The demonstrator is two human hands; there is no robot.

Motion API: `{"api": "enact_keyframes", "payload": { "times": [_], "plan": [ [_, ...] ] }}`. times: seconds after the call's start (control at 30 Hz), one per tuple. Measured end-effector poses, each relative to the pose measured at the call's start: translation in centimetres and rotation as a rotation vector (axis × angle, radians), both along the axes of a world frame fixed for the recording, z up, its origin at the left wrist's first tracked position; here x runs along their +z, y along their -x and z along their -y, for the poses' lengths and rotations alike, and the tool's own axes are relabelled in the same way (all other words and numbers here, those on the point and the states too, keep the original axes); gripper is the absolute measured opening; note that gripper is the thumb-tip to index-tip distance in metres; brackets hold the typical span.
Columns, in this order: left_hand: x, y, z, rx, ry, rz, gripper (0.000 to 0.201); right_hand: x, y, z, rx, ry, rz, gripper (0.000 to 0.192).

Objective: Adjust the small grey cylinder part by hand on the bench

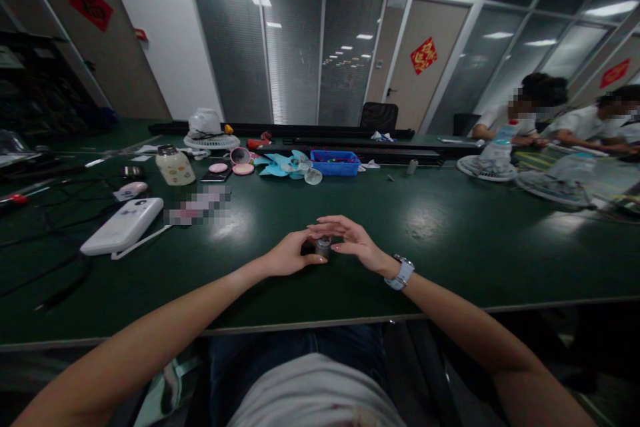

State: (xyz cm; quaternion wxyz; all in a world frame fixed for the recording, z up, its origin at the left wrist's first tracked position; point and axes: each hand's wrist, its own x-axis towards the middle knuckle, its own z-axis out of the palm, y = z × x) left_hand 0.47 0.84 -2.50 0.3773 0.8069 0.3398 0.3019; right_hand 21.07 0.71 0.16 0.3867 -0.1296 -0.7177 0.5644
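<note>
A small grey metal cylinder (323,249) stands on the green table close in front of me. My left hand (293,255) is closed round it, the thumb along its lower front and the fingers passing behind. My right hand (361,245) arches over from the other side, fingers stretched above the cylinder's top and thumb apart from them, close to its right side. Whether the right fingertips touch the cylinder or my left fingers cannot be made out. Part of the cylinder's top and its far side are hidden by the hands.
At left lie a white power bank (123,227), a cable and a cream bottle (175,165). Farther back are turquoise fan blades (285,165), a blue bin (335,163) and a small cylinder (412,167). White fan parts (487,167) and seated people (530,113) are at right.
</note>
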Motion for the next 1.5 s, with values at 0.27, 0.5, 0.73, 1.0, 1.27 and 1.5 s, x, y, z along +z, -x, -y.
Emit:
{"api": "enact_keyframes", "payload": {
  "times": [0.27,0.5,0.73,1.0,1.27,1.5],
  "plan": [
    [0.0,0.1,0.0,-0.056,0.011,0.019,0.054,-0.5,-0.3,-0.6,-0.152,-0.058,-0.030,0.044],
    [0.2,0.1,0.1,-0.058,0.005,0.017,0.053,-0.5,-0.4,-0.5,-0.179,-0.096,-0.013,0.041],
    [0.0,0.1,-0.1,-0.024,-0.005,-0.003,0.043,0.0,-0.3,0.1,-0.075,-0.131,0.044,0.049],
    [0.2,-0.1,0.0,-0.032,0.012,0.002,0.044,0.2,-0.1,0.5,-0.041,-0.119,0.054,0.051],
    [0.5,-0.1,0.3,-0.039,0.015,0.007,0.056,-0.8,-0.3,-0.4,-0.218,-0.163,0.011,0.041],
    [0.8,-0.2,0.4,-0.040,0.015,0.020,0.044,-1.0,-0.3,-0.6,-0.307,-0.179,0.013,0.036]
  ]
}}
